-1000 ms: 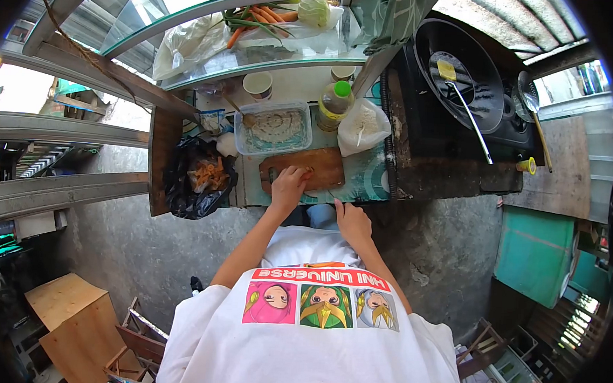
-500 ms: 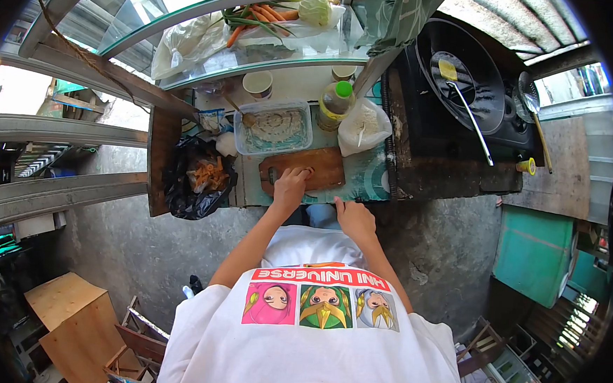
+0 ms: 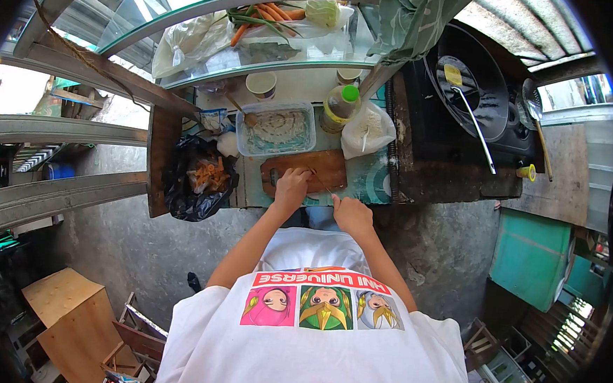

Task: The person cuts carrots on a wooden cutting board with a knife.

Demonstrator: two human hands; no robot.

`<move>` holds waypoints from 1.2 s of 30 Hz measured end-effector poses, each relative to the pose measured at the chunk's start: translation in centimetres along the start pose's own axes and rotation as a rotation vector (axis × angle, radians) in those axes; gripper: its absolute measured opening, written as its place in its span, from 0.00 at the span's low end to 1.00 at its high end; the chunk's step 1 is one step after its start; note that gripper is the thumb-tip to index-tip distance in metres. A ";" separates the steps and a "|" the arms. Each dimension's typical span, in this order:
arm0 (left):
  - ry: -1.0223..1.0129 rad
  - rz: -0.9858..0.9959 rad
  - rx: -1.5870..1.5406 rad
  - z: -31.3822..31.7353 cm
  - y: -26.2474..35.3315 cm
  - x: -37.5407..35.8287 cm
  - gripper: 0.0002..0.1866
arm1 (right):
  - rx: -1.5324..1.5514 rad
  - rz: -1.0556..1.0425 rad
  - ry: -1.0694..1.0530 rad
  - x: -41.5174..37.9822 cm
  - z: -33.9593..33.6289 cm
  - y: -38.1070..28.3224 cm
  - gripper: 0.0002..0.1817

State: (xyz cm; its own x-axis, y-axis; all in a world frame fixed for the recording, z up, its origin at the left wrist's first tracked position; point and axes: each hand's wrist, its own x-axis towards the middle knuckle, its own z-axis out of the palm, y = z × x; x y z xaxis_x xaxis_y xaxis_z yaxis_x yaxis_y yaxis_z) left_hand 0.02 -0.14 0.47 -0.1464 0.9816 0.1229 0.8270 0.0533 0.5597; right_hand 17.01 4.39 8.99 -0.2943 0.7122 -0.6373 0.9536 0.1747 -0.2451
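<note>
My left hand (image 3: 292, 188) is over the left part of a brown wooden cutting board (image 3: 332, 166), fingers pressed together on something too small to make out. At the board's lower right edge, my right hand (image 3: 351, 214) is closed round a knife, whose thin blade (image 3: 323, 183) points up and left toward my left fingertips. Just beyond the board stands a clear plastic tub (image 3: 275, 147) with pale batter and a spoon (image 3: 250, 119) in it. To its right are a bottle with a green cap (image 3: 340, 108) and a bag of white powder (image 3: 368, 131).
A black bag (image 3: 197, 202) with orange peelings lies left of the board. Carrots (image 3: 269, 14) and cabbage (image 3: 322, 14) rest on the glass shelf above. On the right, a wok (image 3: 490, 108) with a spatula (image 3: 472, 121) sits on the stove. Paper cup (image 3: 261, 84) stands behind the tub.
My right hand has shifted slightly, and the knife blade now shows over the board, near my left fingertips. My left hand stays at nearly the same place on the board.
</note>
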 end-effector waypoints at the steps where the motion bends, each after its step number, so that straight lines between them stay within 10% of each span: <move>1: 0.000 -0.002 -0.001 -0.1 0.0 0.0 0.10 | 0.004 -0.003 0.004 0.1 0.1 0.1 0.33; 36: -0.084 0.026 0.019 1.5 0.6 2.5 0.18 | 0.601 -0.014 0.075 1.3 7.7 8.8 0.35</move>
State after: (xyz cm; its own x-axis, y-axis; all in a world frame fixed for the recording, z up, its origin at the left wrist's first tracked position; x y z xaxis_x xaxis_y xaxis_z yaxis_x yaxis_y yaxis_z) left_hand 1.00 2.59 -0.09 -0.0795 0.9945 0.0680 0.8400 0.0301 0.5417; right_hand 24.53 1.62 0.35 -0.2805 0.7627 -0.5828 0.7403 -0.2146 -0.6371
